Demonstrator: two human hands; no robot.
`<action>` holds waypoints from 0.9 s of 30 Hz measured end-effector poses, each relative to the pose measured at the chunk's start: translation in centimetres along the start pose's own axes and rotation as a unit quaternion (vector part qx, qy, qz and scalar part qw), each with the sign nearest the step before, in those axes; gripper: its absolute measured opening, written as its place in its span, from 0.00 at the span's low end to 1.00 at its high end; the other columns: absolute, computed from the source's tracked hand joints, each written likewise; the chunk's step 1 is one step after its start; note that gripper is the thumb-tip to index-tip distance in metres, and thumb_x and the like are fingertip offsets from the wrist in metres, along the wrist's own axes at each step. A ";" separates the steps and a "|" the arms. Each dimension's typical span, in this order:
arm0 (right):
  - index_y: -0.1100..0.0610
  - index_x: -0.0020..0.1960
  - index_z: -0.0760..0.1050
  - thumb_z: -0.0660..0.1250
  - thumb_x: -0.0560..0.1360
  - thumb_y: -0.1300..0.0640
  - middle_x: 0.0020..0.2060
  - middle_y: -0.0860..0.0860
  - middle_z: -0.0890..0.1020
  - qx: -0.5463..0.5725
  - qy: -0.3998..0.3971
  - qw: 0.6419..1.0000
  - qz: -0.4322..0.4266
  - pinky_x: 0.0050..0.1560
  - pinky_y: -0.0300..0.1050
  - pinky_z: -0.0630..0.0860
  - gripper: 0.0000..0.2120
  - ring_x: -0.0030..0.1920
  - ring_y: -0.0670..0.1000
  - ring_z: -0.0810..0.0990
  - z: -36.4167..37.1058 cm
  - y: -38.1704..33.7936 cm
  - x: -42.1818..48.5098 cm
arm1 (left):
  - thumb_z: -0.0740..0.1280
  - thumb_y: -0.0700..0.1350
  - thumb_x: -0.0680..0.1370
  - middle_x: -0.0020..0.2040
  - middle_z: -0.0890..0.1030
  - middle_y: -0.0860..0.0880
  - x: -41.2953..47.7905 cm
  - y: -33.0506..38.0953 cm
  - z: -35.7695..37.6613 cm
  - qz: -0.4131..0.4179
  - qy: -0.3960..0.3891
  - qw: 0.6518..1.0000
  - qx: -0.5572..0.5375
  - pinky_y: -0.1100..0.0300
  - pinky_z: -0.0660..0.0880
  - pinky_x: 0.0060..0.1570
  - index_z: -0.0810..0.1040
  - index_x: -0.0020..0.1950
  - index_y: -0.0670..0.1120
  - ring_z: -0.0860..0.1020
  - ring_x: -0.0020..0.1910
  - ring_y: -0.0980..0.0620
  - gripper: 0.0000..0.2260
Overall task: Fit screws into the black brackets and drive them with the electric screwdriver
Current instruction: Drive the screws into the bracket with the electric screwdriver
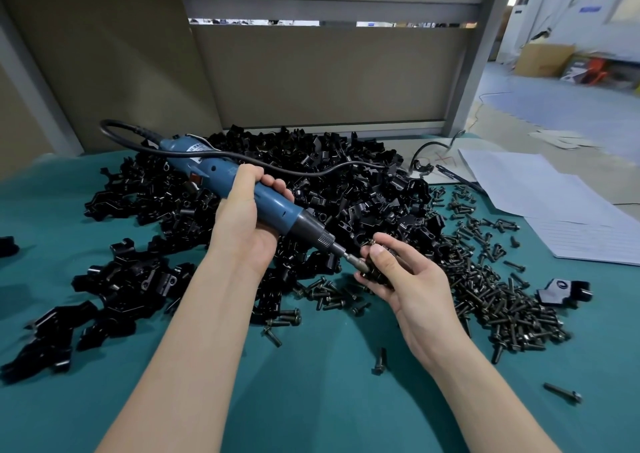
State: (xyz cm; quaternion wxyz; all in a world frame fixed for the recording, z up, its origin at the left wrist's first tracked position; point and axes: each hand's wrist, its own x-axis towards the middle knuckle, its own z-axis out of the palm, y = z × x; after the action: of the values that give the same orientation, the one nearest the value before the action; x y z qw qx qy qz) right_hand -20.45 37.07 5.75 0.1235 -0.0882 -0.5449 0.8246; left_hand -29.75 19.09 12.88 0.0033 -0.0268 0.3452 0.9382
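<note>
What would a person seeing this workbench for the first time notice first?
The blue electric screwdriver stands out, gripped by the left hand at the centre, its bit against a small dark part pinched in the right hand. Behind them a big heap of black brackets covers the green table, and a spread of dark screws lies to the right.

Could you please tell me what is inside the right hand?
A dark bracket, touched by the bit of the electric screwdriver. The right hand covers most of it.
</note>
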 end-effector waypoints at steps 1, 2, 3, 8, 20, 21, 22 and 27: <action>0.58 0.61 0.82 0.75 0.69 0.54 0.51 0.58 0.87 0.003 0.001 1.000 0.002 0.51 0.48 0.85 0.21 0.53 0.54 0.87 0.0 0.0 0.0 | 0.67 0.38 0.77 0.30 0.77 0.51 0.0 0.0 0.0 0.000 0.001 1.000 0.002 0.58 0.79 0.37 0.72 0.38 0.45 0.77 0.29 0.54 0.09; 0.58 0.61 0.82 0.75 0.69 0.54 0.51 0.58 0.87 0.005 0.001 1.000 0.003 0.51 0.48 0.85 0.21 0.53 0.54 0.87 0.0 0.0 0.0 | 0.67 0.38 0.77 0.31 0.77 0.51 0.0 0.0 0.0 -0.001 0.002 1.000 0.002 0.58 0.79 0.37 0.72 0.38 0.45 0.77 0.29 0.54 0.08; 0.58 0.61 0.82 0.75 0.69 0.54 0.51 0.58 0.87 0.006 0.001 1.000 0.003 0.51 0.48 0.85 0.21 0.53 0.54 0.87 0.0 0.0 0.0 | 0.67 0.38 0.77 0.31 0.77 0.51 0.0 0.0 0.0 -0.002 0.003 1.000 0.001 0.58 0.79 0.37 0.72 0.39 0.45 0.77 0.30 0.54 0.08; 0.59 0.62 0.82 0.75 0.69 0.54 0.49 0.57 0.88 -0.001 -0.005 1.000 -0.002 0.50 0.48 0.85 0.22 0.51 0.53 0.88 0.0 0.0 0.0 | 0.67 0.38 0.76 0.32 0.76 0.51 0.1 0.0 0.1 -0.005 0.008 1.000 -0.003 0.58 0.79 0.37 0.71 0.42 0.45 0.77 0.30 0.54 0.07; 0.41 0.55 0.86 0.78 0.64 0.43 0.54 0.52 0.87 -0.104 -0.001 0.993 -0.057 0.58 0.50 0.83 0.19 0.58 0.54 0.86 -0.2 -0.2 -0.2 | 0.66 0.36 0.75 0.31 0.76 0.50 0.3 -0.6 -0.2 -0.015 0.051 0.998 -0.020 0.58 0.78 0.35 0.71 0.40 0.44 0.75 0.28 0.54 0.07; 0.39 0.55 0.85 0.77 0.65 0.42 0.54 0.50 0.87 -0.121 0.001 0.991 -0.064 0.59 0.49 0.83 0.18 0.58 0.53 0.85 -0.2 -0.1 -0.2 | 0.66 0.36 0.75 0.30 0.76 0.51 0.3 -0.8 -0.3 -0.018 0.061 0.998 -0.023 0.59 0.78 0.34 0.71 0.40 0.44 0.75 0.27 0.54 0.07; 0.38 0.55 0.85 0.77 0.66 0.42 0.53 0.49 0.87 -0.134 0.004 0.988 -0.071 0.57 0.47 0.83 0.17 0.57 0.52 0.86 -0.3 -0.1 -0.2 | 0.66 0.35 0.75 0.29 0.75 0.51 0.3 -0.9 -0.4 -0.021 0.070 0.997 -0.027 0.59 0.77 0.33 0.71 0.40 0.44 0.75 0.26 0.54 0.07; 0.39 0.57 0.84 0.77 0.68 0.40 0.53 0.50 0.87 -0.160 0.011 0.983 -0.094 0.63 0.56 0.81 0.17 0.58 0.54 0.85 -0.6 -0.2 0.0 | 0.66 0.36 0.74 0.29 0.76 0.50 0.1 -1.2 -0.1 -0.009 0.083 0.996 -0.012 0.58 0.78 0.33 0.71 0.37 0.44 0.75 0.26 0.53 0.08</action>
State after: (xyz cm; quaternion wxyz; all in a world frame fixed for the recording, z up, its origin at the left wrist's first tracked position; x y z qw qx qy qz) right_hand -20.24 37.67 5.69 0.1903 -0.0643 -0.6747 0.7103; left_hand -29.86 19.95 11.99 -0.0172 -0.1081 0.3326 0.9367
